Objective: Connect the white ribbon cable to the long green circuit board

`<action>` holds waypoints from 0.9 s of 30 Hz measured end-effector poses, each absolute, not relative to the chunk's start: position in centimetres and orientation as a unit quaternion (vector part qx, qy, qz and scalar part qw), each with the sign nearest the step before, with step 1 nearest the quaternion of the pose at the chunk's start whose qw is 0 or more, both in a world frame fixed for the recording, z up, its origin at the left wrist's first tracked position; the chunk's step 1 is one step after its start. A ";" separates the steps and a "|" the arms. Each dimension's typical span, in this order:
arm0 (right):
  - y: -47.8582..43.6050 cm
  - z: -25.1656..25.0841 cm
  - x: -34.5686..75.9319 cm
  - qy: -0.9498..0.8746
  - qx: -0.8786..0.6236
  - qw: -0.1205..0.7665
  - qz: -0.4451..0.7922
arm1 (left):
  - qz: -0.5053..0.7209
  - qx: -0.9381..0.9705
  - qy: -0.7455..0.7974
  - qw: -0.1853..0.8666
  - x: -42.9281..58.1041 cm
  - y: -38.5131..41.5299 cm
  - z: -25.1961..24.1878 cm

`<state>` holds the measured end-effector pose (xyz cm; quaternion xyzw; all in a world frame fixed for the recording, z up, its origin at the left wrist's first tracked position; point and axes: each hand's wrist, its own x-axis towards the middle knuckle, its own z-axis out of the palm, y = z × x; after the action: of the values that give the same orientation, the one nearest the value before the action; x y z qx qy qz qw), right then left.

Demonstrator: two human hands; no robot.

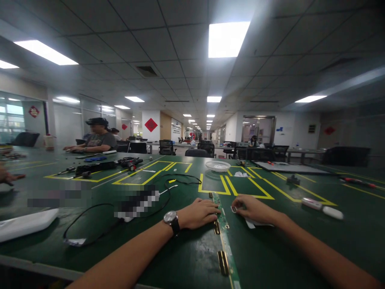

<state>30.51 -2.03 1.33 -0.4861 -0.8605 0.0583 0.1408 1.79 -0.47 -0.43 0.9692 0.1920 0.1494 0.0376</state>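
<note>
With fingers of the left hand (200, 212) loosely extended and close together, resting tips on the left edge of a long green circuit board (224, 227) near its far end. Wearing a watch (171, 218) on the left wrist. Pinching in the right hand (251, 208), with thumb and fingers drawn together, a small whitish piece (234, 209) just right of the board, too little to identify. Holding the right wrist over a white sheet (250, 224). Running lengthwise on the green table (186, 261) from between both hands to the bottom of view, with gold-coloured connectors (223, 263) along the board's left side. Facing, farther off, a round translucent basket (218, 166) among yellow tape lines (252, 196).
</note>
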 end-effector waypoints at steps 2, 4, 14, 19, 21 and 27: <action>-2.1 1.2 30.1 -0.867 -0.472 0.151 0.051 | 0.154 0.969 0.190 0.035 1.8 -0.5 -0.3; -2.0 1.2 30.0 -0.872 -0.460 0.159 0.045 | 0.149 0.969 0.192 0.035 1.8 -0.7 -0.2; -2.1 0.5 28.0 -0.869 -0.461 0.170 0.061 | 0.147 0.969 0.189 0.053 1.7 -0.5 -0.4; -2.8 1.4 28.3 -0.878 -0.442 0.161 0.085 | 0.139 0.970 0.191 0.057 1.7 -0.5 -0.3; -3.0 1.8 28.7 -0.886 -0.426 0.152 0.102 | 0.136 0.971 0.190 0.058 1.6 -0.5 -0.3; -2.9 1.6 28.7 -0.891 -0.421 0.145 0.089 | 0.142 0.970 0.188 0.062 1.6 -0.3 -0.4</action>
<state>28.70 -2.93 1.62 -0.4215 -0.8908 0.0887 0.1449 1.62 -0.33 -0.41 0.9699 0.1880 0.1421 0.0621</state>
